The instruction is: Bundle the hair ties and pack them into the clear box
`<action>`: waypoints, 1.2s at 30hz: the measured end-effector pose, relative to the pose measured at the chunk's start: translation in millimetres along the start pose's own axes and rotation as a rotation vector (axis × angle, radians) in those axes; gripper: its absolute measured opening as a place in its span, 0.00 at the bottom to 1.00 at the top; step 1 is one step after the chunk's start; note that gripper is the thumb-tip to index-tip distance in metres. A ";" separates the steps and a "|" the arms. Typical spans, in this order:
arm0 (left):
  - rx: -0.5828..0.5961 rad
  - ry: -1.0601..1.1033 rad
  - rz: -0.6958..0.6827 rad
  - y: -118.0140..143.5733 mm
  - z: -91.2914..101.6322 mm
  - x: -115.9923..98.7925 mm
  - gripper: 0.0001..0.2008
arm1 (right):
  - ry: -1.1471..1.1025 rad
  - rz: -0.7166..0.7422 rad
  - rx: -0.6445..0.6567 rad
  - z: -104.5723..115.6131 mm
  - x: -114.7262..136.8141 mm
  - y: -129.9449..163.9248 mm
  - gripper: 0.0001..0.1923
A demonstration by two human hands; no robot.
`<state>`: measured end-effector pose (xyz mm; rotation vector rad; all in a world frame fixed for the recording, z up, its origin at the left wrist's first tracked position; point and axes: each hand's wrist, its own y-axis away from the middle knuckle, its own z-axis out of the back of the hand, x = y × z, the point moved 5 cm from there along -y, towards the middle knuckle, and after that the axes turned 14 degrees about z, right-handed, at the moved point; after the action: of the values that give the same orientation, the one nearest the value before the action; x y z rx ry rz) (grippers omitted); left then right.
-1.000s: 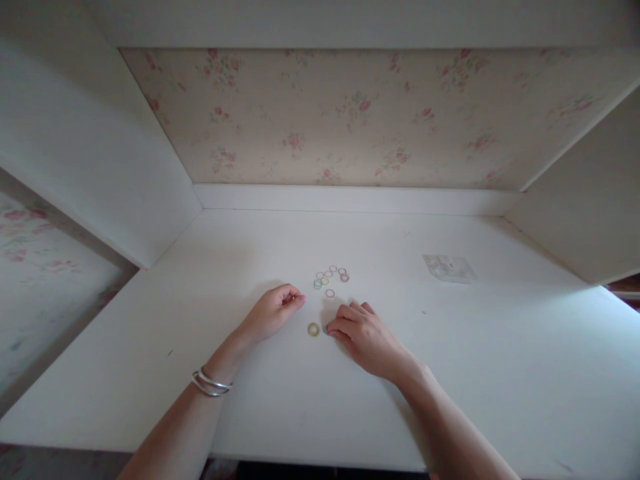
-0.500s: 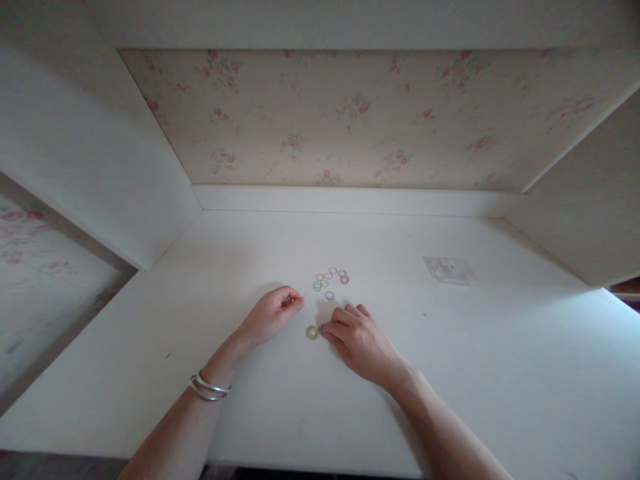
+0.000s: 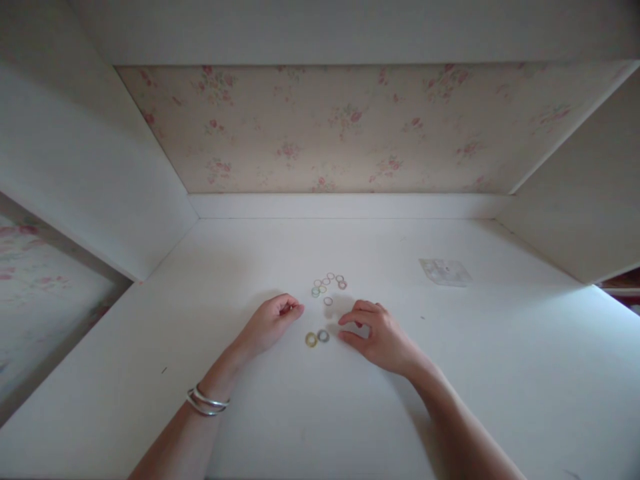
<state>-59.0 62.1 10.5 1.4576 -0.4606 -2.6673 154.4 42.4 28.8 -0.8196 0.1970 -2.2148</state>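
Note:
My right hand [image 3: 377,335] is open, its thumb and fingers apart, just right of a grey ring [image 3: 323,330]. A yellow ring [image 3: 307,340] lies flat close against the grey one. Left of them, my left hand [image 3: 270,325] rests on the table with fingers curled closed; whatever they may hold is hidden. Beyond the hands is a loose cluster of several thin rings, among them a green ring [image 3: 313,295] and a pinkish ring [image 3: 345,285]. A single thin ring [image 3: 325,303] lies nearer, between the cluster and the grey ring.
A clear plastic bag [image 3: 445,272] lies at the right on the white table [image 3: 280,420]. Small dark specks show on the tabletop at left and right. White panels and a floral-papered wall [image 3: 320,133] enclose the back and sides.
My right hand has let go of the grey ring beside the yellow one and drawn back to the right, its fingers opening. My left hand stays curled. The view has tilted slightly.

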 end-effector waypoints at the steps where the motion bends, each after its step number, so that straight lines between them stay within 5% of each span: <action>1: -0.003 0.003 -0.002 -0.1 0.1 0.2 0.16 | -0.006 -0.006 0.009 1.2 -2.7 1.0 0.06; 11: -0.028 -0.021 -0.010 -0.6 1.5 1.4 0.17 | 0.072 -0.096 0.150 -1.6 -16.9 7.4 0.06; 25: -0.054 -0.024 -0.008 0.7 3.5 0.8 0.17 | 0.004 -0.003 0.138 -9.2 -5.5 1.2 0.07; 31: -0.125 -0.063 -0.036 -2.8 3.6 2.1 0.18 | -0.239 -0.175 -0.062 -11.2 -27.1 0.9 0.10; 36: -0.204 -0.309 -0.095 -15.4 -11.0 -10.0 0.17 | -0.309 -0.343 -0.203 -12.0 -44.4 4.1 0.14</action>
<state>-43.1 76.3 8.5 1.0433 -0.1300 -2.9235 172.1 69.3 -4.2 -1.3812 0.1398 -2.3673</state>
